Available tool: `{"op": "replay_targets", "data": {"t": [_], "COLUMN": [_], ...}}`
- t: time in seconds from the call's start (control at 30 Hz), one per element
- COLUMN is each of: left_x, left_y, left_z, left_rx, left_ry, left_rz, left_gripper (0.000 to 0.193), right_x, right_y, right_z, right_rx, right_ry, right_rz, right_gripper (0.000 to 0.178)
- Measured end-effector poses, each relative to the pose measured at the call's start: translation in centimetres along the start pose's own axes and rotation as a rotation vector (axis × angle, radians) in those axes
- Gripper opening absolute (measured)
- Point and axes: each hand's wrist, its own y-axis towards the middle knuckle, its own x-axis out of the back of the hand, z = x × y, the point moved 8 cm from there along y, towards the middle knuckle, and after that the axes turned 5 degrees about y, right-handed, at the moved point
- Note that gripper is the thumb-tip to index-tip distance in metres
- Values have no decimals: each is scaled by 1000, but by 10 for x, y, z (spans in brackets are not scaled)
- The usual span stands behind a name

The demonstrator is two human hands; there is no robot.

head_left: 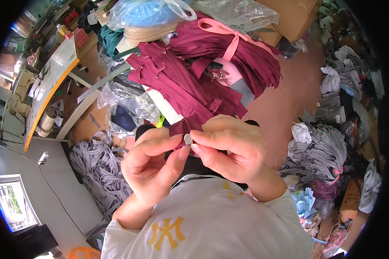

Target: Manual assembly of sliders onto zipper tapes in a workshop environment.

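Close in front of my body, my left hand [153, 162] and my right hand [235, 149] meet fingertip to fingertip. Between them is a small silvery-white zipper slider [188, 139], pinched by the thumb and index finger of my right hand. My left index fingertip rests by the slider and the edge of a maroon zipper [176, 130], with the left thumb just below. The zipper's far end lies behind the fingers; whether slider and teeth are joined is too small to tell. Just beyond lie loose maroon zippers [173, 82] in a heap.
A bundle of maroon zippers tied with a pink ribbon [231, 45] lies farther back, near clear plastic bags [149, 15] and a cardboard box [291, 17]. A worktable [58, 73] stands left. Grey zipper piles [101, 170] flank me on both sides.
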Motion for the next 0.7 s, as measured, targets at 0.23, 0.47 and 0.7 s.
{"op": "replay_targets", "data": {"t": [0.23,0.47,0.7], "left_x": [-1,-9,0], "left_y": [1,1,-2], "left_z": [-8,-16,11], "left_rx": [-163,-261,77], "left_ry": [238,309,-115], "left_rz": [37,52,8], "left_gripper": [25,23,21], "right_x": [-1,1,-2], "right_y": [0,-5,-4], "right_z": [5,4,-17], "right_rx": [60,25,-145], "right_ry": [-27,-43,206], "right_rz": [-39,-96,-22], "right_gripper": [34,32,22]}}
